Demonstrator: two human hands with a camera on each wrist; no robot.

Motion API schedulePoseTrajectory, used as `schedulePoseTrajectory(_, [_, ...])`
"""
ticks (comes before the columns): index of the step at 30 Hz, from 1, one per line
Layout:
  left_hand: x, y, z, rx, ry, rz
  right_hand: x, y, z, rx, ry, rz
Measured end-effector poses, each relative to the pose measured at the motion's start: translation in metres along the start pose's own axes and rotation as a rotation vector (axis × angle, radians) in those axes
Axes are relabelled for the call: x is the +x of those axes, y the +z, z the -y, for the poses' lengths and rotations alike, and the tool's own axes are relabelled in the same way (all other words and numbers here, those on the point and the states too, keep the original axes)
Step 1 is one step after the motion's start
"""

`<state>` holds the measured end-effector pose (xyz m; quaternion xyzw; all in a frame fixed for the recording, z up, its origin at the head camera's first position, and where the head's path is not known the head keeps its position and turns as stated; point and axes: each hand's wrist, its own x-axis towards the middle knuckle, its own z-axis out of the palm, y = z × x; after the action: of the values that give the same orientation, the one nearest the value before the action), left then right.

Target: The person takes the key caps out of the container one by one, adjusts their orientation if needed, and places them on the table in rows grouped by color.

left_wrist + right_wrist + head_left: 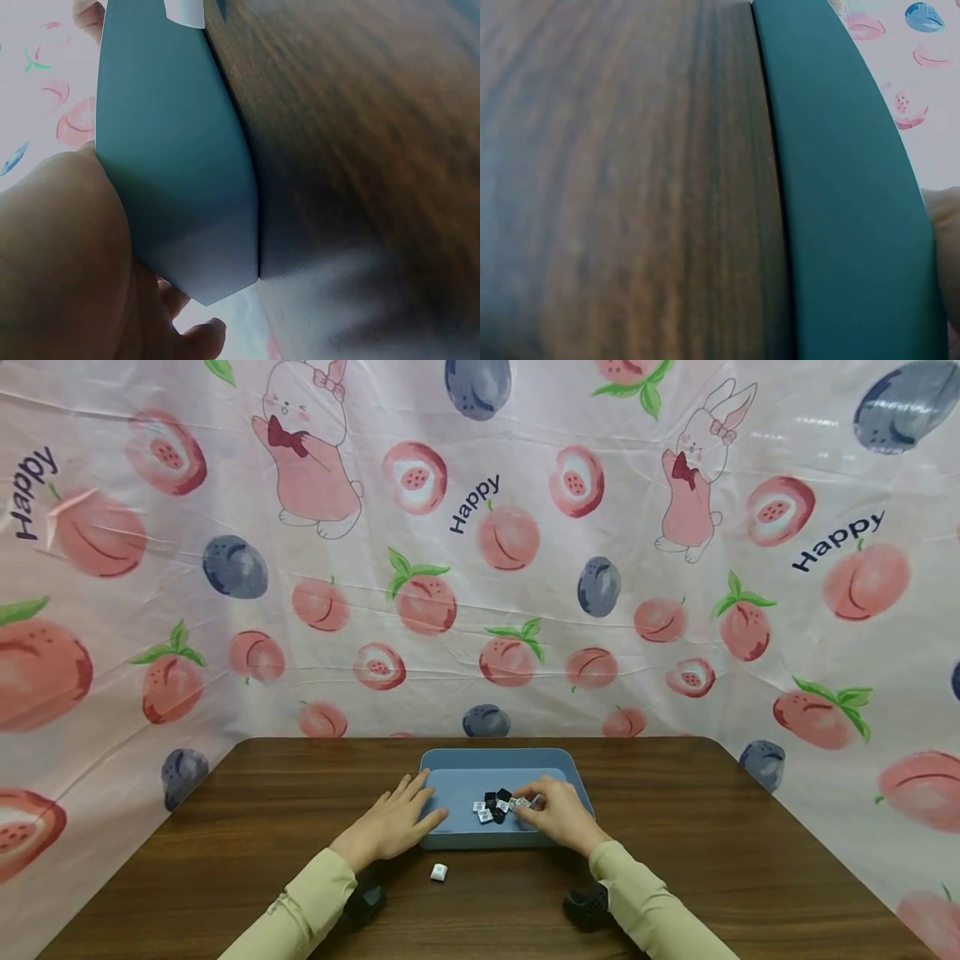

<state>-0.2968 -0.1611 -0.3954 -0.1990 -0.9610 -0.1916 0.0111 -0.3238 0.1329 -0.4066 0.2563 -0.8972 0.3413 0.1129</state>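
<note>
A light blue tray (491, 841) holds a small heap of black keycaps (491, 797) and white keycaps (484, 816). My right hand (561, 814) reaches over its right side, fingers and thumb curled around a white keycap (536, 800) at the heap's right edge; the fingertips are partly hidden. At the tray's left rim lies my left hand (393, 818), palm down with its fingers straight and spread. The left wrist view shows that hand (60, 255) against the tray's outer wall (176, 150). One more white keycap (438, 872) sits on the table in front of the tray.
The tray stands on a dark brown wooden table (675, 827). A fruit-and-rabbit printed curtain (525, 610) hangs behind and along both sides. Black devices are at the left wrist (365, 903) and right wrist (587, 908).
</note>
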Motion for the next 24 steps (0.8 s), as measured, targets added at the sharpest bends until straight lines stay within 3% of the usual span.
schedulePoseTrajectory(7, [0.003,-0.003,0.0,0.021,0.001,0.001,0.002,-0.003,0.0,0.093,-0.02,-0.142])
schedulePoseTrajectory(12, [0.005,-0.004,-0.001,0.019,-0.005,-0.006,0.004,-0.005,0.003,0.187,0.019,-0.179])
schedulePoseTrajectory(18, [0.006,-0.002,0.0,0.018,0.001,-0.014,0.003,-0.002,0.017,0.322,-0.008,-0.13])
schedulePoseTrajectory(24, [0.005,-0.001,0.001,0.018,-0.008,-0.005,-0.001,0.01,0.028,0.266,-0.153,-0.031])
